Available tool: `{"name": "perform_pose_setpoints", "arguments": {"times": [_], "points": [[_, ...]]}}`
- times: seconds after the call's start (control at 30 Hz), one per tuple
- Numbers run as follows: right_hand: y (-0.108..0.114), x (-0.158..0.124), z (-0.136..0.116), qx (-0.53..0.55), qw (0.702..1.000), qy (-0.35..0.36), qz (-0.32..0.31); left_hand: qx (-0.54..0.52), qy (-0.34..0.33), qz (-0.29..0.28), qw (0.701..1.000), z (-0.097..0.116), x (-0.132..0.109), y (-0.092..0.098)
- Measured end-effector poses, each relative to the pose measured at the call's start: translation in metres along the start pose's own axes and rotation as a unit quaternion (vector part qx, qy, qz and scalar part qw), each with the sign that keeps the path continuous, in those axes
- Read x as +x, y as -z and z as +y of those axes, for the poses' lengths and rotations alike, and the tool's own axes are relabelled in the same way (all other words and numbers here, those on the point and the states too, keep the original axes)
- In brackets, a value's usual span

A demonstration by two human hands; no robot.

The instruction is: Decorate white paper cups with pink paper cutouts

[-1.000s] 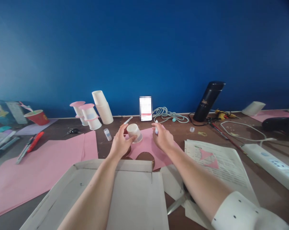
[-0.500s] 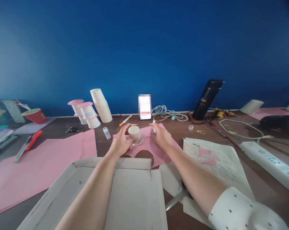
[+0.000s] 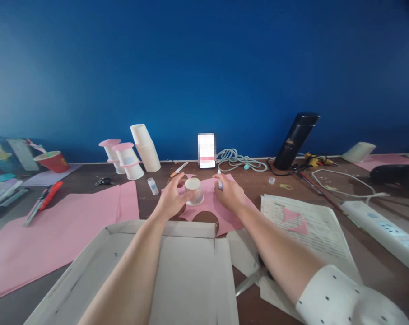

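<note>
An upside-down white paper cup [image 3: 193, 186] stands on a sheet of pink paper [image 3: 226, 212] that has round holes cut along its near edge. My left hand [image 3: 171, 197] curls round the cup's left side, thumb in front and fingers behind. Just to the right, my right hand [image 3: 230, 192] pinches a slim white pen [image 3: 220, 183] over the same sheet; the pen's lower end is hard to make out. Both forearms reach across an open grey-white cardboard box lid [image 3: 191, 271]. Scissors [image 3: 250, 280] lie partly under my right forearm.
A phone [image 3: 206, 151] leans on the blue wall, beside a coiled cable [image 3: 236, 159]. Left are stacked paper cups [image 3: 146, 149], pink-topped cup spools [image 3: 129, 161], pink sheets [image 3: 72, 221] and a red cutter [image 3: 50, 195]. Right stand a black flask [image 3: 295, 142] and power strip [image 3: 382, 225].
Everything sits slightly further right in the view, as my head has turned a little. Both hands keep nearly the same place, with the cup still in the left and the pen in the right.
</note>
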State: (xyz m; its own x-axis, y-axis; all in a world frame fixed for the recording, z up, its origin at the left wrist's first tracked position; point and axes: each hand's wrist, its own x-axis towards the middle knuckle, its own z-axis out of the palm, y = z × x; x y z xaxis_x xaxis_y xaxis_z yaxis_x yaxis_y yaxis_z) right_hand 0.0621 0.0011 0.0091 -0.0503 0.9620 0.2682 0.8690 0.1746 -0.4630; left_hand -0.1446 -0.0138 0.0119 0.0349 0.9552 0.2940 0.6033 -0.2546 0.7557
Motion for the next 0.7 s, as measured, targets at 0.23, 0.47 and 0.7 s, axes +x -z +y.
{"name": "perform_pose_setpoints", "arguments": {"times": [0.23, 0.47, 0.7], "points": [[-0.002, 0.001, 0.0, -0.003, 1.0, -0.013, -0.006, 0.026, -0.127, 0.065, 0.989, -0.001, 0.003, 0.007], [-0.004, 0.002, 0.001, -0.005, 1.0, -0.012, -0.009, 0.045, -0.159, 0.004, 0.986, -0.005, 0.0, -0.001], [-0.007, 0.003, 0.002, -0.002, 1.0, -0.016, -0.005, 0.037, -0.144, -0.012, 0.989, 0.0, -0.001, -0.001]]}}
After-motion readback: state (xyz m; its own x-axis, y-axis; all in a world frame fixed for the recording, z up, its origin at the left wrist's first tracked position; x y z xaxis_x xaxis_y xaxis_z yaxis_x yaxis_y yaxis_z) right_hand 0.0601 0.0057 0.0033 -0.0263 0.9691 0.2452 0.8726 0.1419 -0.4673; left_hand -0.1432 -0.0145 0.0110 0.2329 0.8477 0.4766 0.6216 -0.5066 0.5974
